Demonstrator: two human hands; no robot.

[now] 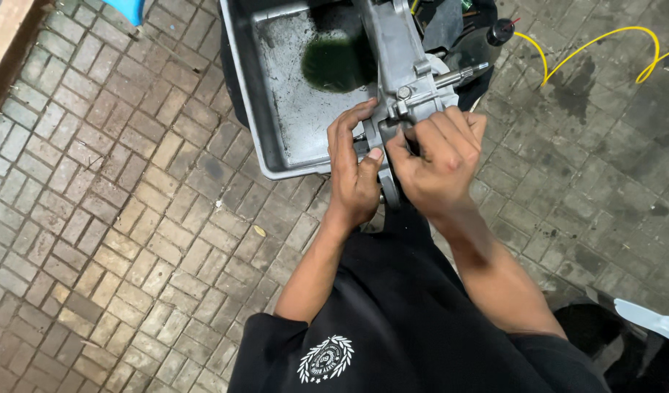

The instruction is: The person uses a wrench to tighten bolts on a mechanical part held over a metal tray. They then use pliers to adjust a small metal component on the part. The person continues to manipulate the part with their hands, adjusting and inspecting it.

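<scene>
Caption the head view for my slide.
Both hands, left and right, grip a grey metal casing over an oily tray.

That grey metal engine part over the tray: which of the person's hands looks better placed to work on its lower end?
Probably the right hand: its fingers pinch at the lower end of the grey metal casing. The left hand is wrapped around the casing's edge, seemingly steadying it over the metal tray.

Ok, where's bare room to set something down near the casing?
Free: brick paving left of the grey tray, and paving right of the right hand, below the yellow hose. Crowded: around the metal casing, where left hand grips too.
</scene>
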